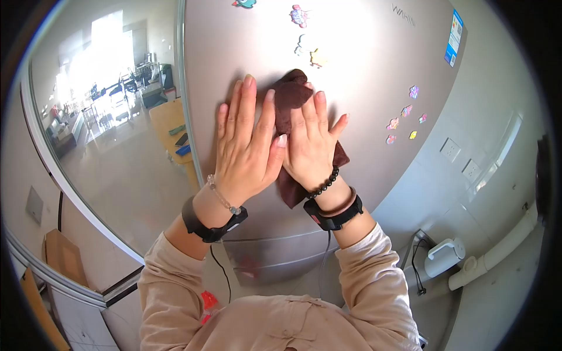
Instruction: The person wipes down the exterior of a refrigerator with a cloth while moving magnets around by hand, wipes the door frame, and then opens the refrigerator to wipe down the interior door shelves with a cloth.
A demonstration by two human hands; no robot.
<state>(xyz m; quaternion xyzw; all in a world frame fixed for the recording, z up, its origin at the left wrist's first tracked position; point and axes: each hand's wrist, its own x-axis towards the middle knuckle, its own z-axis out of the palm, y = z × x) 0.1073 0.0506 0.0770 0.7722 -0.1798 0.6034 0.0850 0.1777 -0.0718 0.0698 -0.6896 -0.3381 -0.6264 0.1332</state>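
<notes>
My left hand (243, 140) lies flat on the silvery refrigerator door (374, 76), fingers stretched out and a little apart. Its thumb reaches over toward my right hand (313, 143). Under my right palm is a dark brown cloth (293, 96), pressed against the door. The right fingers are stretched out flat; part of the bunched cloth covers the index side and hides the thumb. A lower corner of the cloth shows below the palm and another beside the wrist.
Colourful magnets (393, 123) dot the door. On the left, a glass sliding door (123, 193) shows a bright room behind it. A white electric kettle (446, 257) stands at lower right, near a white pipe (497, 245). Wall sockets (449, 149) are on the right wall.
</notes>
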